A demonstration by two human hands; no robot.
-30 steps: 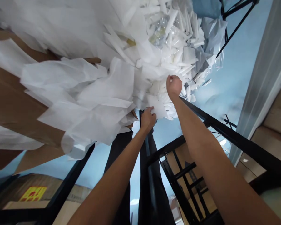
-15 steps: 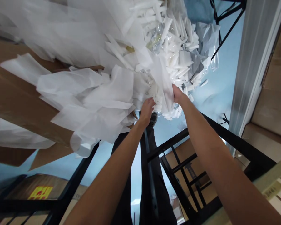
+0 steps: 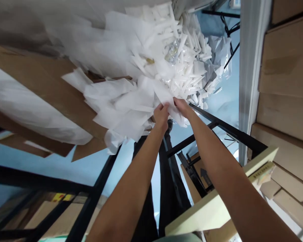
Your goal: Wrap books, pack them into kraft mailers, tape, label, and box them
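Observation:
Both hands meet at a thin white sheet near the middle of the view. My left hand has its fingers closed on the sheet's lower left edge. Just to the right, my right hand pinches the same sheet. Left of the hands lie loose, crumpled white sheets, partly over brown cardboard. Behind and above the hands rises a large heap of folded white pieces with some clear plastic among them.
Black metal frames stand low on both sides. A pale yellow board lies under my right forearm. Stacked cardboard boxes line the right side, beside a grey post. The floor is light blue.
My right hand has moved left with the sheet, close to my left hand. My left hand, open before, has closed on the sheet. The camera view has shifted, showing more boxes at right.

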